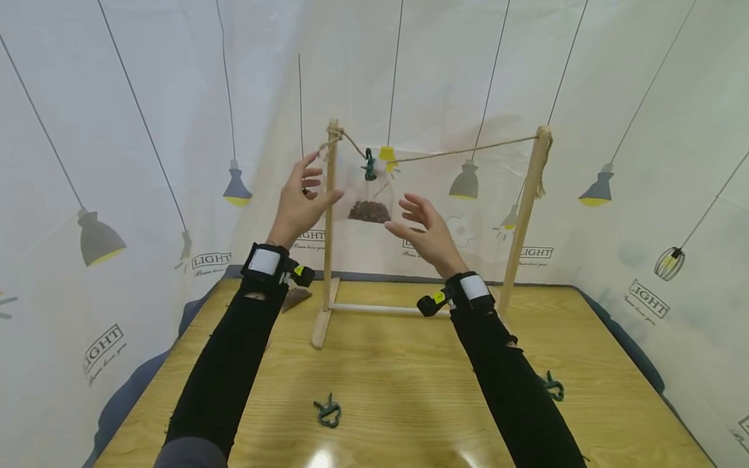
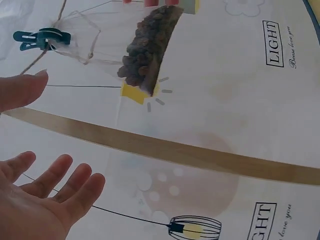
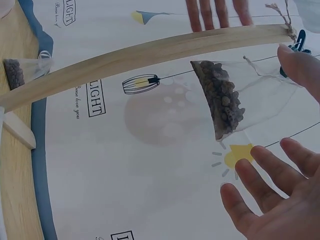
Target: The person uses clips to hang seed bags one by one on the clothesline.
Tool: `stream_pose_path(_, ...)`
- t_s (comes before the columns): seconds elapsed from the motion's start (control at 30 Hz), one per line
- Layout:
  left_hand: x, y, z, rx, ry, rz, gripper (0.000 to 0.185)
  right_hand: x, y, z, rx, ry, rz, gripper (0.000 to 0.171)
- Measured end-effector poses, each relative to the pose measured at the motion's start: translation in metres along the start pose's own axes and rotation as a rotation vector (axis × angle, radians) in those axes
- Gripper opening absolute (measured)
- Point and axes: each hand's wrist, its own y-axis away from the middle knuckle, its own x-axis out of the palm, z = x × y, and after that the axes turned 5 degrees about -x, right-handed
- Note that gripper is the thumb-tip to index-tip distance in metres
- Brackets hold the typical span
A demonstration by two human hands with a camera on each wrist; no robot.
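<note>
A clear bag (image 1: 370, 201) with brown pellets at its bottom hangs from a twine line (image 1: 468, 151), held by a green clip (image 1: 369, 164). The line runs between the two posts of a wooden rack (image 1: 523, 214). My left hand (image 1: 304, 195) is open beside the left post, just left of the bag and holding nothing. My right hand (image 1: 418, 224) is open just right of the bag, fingers spread, not touching it. In the left wrist view the open palm (image 2: 35, 205) lies below the clip (image 2: 42, 37) and bag (image 2: 147, 47). In the right wrist view the fingers (image 3: 275, 180) hover near the bag (image 3: 220, 97).
Two loose green clips (image 1: 328, 411) (image 1: 552, 388) lie on the wooden table (image 1: 398, 377). Another small bag of pellets (image 1: 295, 296) lies by the rack's left foot, seen also in the right wrist view (image 3: 15, 72). White printed curtains surround the table.
</note>
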Motion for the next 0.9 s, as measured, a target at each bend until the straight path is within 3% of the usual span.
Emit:
stream_pose_path(0.23,0.011,0.01,0.02,-0.052,0.088,0.03,0.072,-0.009,0.019,-0.008,-0.035,0.036,0.003,0.08)
stream_pose_path(0.37,0.014,0.015,0.02,-0.066,0.109,0.036,0.067,-0.013,0.028,-0.011,-0.042,0.037,-0.003,0.079)
stream_pose_path(0.63,0.02,0.013,0.036,-0.025,0.067,-0.015,0.052,-0.015,0.057,-0.02,-0.043,0.007,-0.003,0.077)
stream_pose_path(0.9,0.022,0.012,0.042,0.031,0.029,-0.058,0.047,-0.022,0.083,-0.027,-0.046,0.084,-0.026,0.075)
